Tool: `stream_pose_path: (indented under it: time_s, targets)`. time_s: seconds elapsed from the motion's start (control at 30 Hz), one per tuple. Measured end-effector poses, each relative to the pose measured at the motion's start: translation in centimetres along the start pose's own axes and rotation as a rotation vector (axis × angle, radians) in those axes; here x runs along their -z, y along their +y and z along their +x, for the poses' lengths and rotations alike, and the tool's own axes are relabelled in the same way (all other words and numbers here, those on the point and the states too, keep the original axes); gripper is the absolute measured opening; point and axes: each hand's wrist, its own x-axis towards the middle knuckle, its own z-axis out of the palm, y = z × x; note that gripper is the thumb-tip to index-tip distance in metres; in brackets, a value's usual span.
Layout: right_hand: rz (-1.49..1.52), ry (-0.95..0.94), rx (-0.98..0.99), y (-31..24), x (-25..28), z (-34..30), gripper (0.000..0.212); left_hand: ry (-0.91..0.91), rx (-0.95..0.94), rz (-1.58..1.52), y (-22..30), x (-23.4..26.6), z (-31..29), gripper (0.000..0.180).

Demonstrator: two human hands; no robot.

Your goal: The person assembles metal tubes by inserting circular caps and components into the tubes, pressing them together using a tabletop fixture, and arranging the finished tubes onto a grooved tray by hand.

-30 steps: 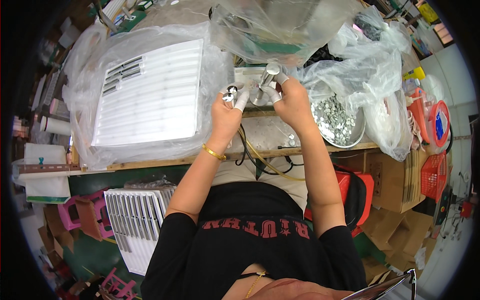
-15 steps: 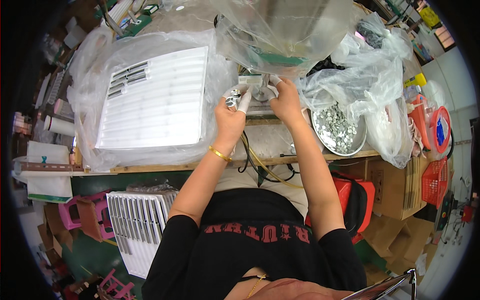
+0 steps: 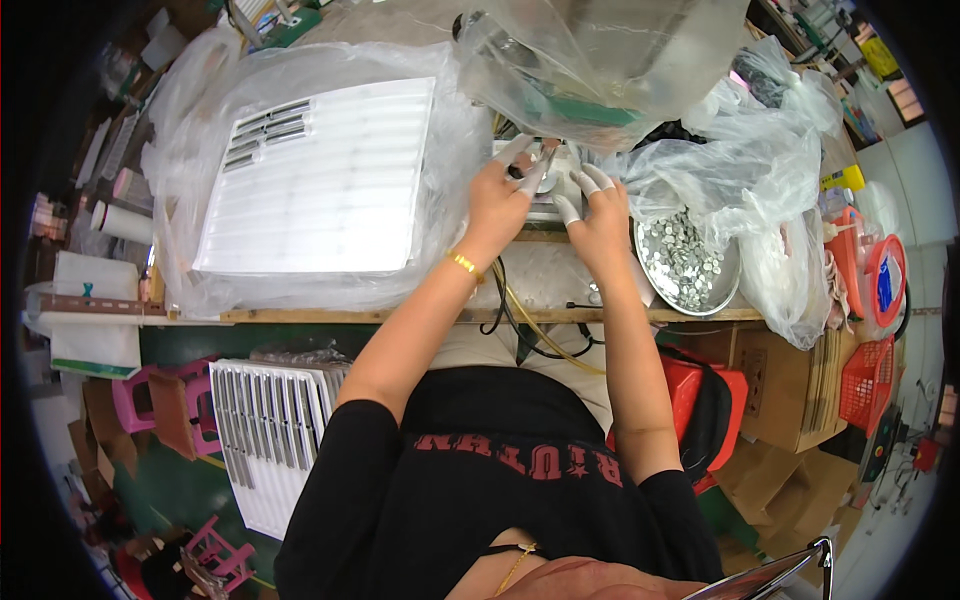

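Note:
My left hand (image 3: 503, 192), with white covers on its fingertips, reaches into the machine under the plastic cover. Its fingers close around a small shiny metal part (image 3: 516, 172), partly hidden by the fingers. Beside the metal fixture (image 3: 546, 208), my right hand (image 3: 598, 215) has its thumb and fingers apart, their tips in white covers too. I see nothing held in it. A round disc (image 3: 546, 184) sits at the fixture between the hands. Right of my right hand is a round metal tray (image 3: 733, 282) holding many small shiny pieces.
A white slotted tray (image 3: 320, 200) with several metal bars lies on plastic sheeting at the left. Clear plastic (image 3: 610, 60) hangs over the machine. Bunched plastic bags (image 3: 760, 170) lie at the right. Cables (image 3: 505, 300) run down over the wooden table edge (image 3: 400, 315).
My left hand has moved right and farther in, toward the fixture. My right hand has drawn back from the machine's post, and its fingers have spread. The view has shifted slightly.

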Motion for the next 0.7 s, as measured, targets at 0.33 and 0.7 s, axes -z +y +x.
stream_pose_path:
  time_s: [0.33, 0.7]
  targets:
    - [-0.045, -0.270, 0.427, 11.5, -3.7, -1.1, 0.051, -0.077, -0.889, 0.435, 0.4, -2.0, -3.3, 0.033]
    - [0.065, -0.244, -0.045, -2.6, 1.5, 0.0, 0.043, 0.823, -0.168, 1.015, 7.5, 27.9, -26.0, 0.035]
